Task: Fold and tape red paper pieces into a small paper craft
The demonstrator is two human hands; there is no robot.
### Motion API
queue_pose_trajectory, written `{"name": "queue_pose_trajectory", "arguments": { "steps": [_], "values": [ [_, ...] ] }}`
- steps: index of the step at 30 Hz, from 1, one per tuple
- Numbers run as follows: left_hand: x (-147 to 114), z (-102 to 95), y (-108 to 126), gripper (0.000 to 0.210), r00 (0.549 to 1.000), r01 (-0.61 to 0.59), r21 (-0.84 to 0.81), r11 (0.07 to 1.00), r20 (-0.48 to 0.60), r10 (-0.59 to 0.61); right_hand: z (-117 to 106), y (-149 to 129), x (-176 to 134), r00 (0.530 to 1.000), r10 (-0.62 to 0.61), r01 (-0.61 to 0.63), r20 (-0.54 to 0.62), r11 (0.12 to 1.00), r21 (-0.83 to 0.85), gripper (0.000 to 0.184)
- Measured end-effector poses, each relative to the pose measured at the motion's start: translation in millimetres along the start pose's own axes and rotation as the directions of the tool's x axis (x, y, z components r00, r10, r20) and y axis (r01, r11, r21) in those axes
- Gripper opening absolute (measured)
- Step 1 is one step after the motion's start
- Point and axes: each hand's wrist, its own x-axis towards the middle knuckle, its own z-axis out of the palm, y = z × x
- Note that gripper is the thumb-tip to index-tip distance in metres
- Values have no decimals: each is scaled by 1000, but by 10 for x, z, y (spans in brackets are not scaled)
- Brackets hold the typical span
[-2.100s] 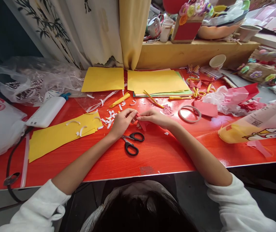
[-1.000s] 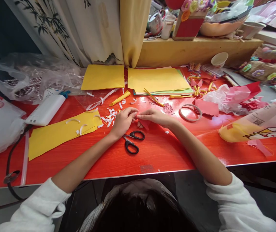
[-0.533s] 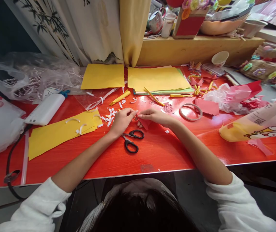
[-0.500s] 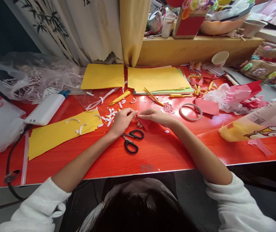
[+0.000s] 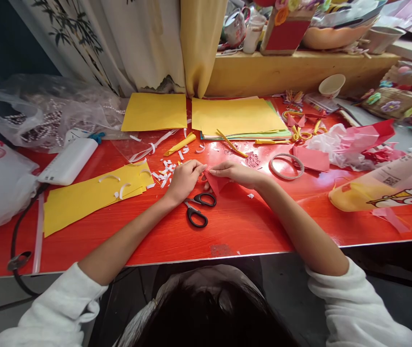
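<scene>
Between my two hands is a small piece of red paper [image 5: 216,184], partly hidden behind the fingers. My left hand [image 5: 186,179] pinches its left edge with thumb and forefinger. From the other side my right hand [image 5: 235,173] grips the same paper, fingers closed over its top. Just below the hands lie black-handled scissors [image 5: 197,217], their blades partly under my left wrist. White paper scraps [image 5: 164,173] are scattered left of my left hand.
Yellow paper strips [image 5: 83,197] lie at left, near a white power bank [image 5: 69,163]. Yellow sheets [image 5: 238,115] are stacked at the back. A roll of tape [image 5: 287,166], red paper squares [image 5: 312,159] and a drink cup [image 5: 382,183] stand or lie at right.
More of the red paper shows below my fingers than before. Both hands keep nearly the same place, and the whole view has shifted slightly.
</scene>
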Motion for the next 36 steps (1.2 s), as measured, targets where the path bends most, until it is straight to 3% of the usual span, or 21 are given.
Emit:
{"name": "queue_pose_trajectory", "arguments": {
  "steps": [12, 17, 23, 26, 30, 36],
  "values": [
    [-13, 42, -66, 22, 991, -114, 43, 993, -58, 117, 43, -59, -28, 999, 29, -31, -29, 997, -66, 33],
    [-10, 31, -39, 22, 995, -83, 40, 996, -49, 85, 18, -17, 2, 1000, -4, 4, 14, 999, -50, 34],
    [9, 16, -26, 25, 1000, -13, -77, 997, 5, 14, 33, 38, 44, 996, -19, 15, -86, 999, -45, 30],
    [14, 12, -31, 23, 1000, -11, -100, 995, 27, 14, 37, 28, 30, 997, -20, 16, -71, 998, -59, 28],
    [12, 13, -33, 20, 1000, -27, -72, 997, -7, 27, 25, 1, 11, 999, -17, 11, -45, 990, -138, 31],
    [7, 12, -38, 18, 1000, -13, -105, 994, -20, 10, 39, 15, 35, 991, -14, -11, -134, 983, -181, 32]
  ]
}}
